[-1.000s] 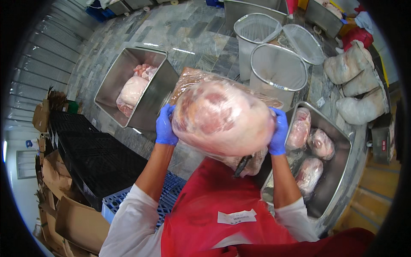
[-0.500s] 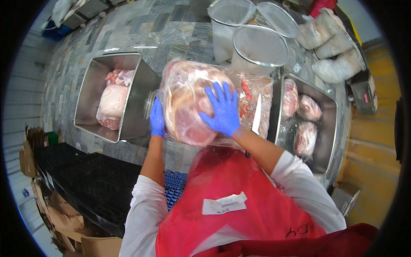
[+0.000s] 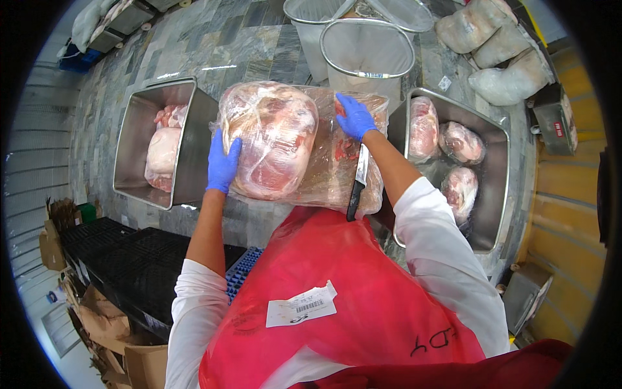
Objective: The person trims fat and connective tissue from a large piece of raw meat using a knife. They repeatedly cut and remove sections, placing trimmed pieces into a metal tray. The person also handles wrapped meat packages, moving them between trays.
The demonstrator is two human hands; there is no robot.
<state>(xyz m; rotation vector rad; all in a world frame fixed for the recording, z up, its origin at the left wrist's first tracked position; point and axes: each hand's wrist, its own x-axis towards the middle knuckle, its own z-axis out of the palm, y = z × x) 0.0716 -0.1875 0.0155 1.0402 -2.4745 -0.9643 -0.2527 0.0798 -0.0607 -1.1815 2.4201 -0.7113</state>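
Observation:
A large plastic-wrapped cut of meat [image 3: 275, 139] lies on the left part of a film-covered board [image 3: 324, 175] in front of me. My left hand [image 3: 223, 162], in a blue glove, rests against the left side of the cut, thumb apart from the fingers. To the right of the cut, my gloved right hand [image 3: 356, 118] is open over the board, its fingers stretched out beside small red meat scraps [image 3: 341, 150]. A knife [image 3: 358, 183] with a black handle lies just below that hand, handle toward me.
On the left stands a metal tub [image 3: 154, 97] holding meat pieces. Another metal tub [image 3: 495, 188] on the right contains three wrapped pieces [image 3: 461, 142]. Lined round bins [image 3: 367, 48] stand beyond the board. Black pallets [image 3: 149, 275] are at lower left, wrapped bundles [image 3: 512, 78] at far right.
My right hand has left the top of the wrapped cut and moved right to the scraps. The cut looks turned and sits farther left. The knife's handle now shows.

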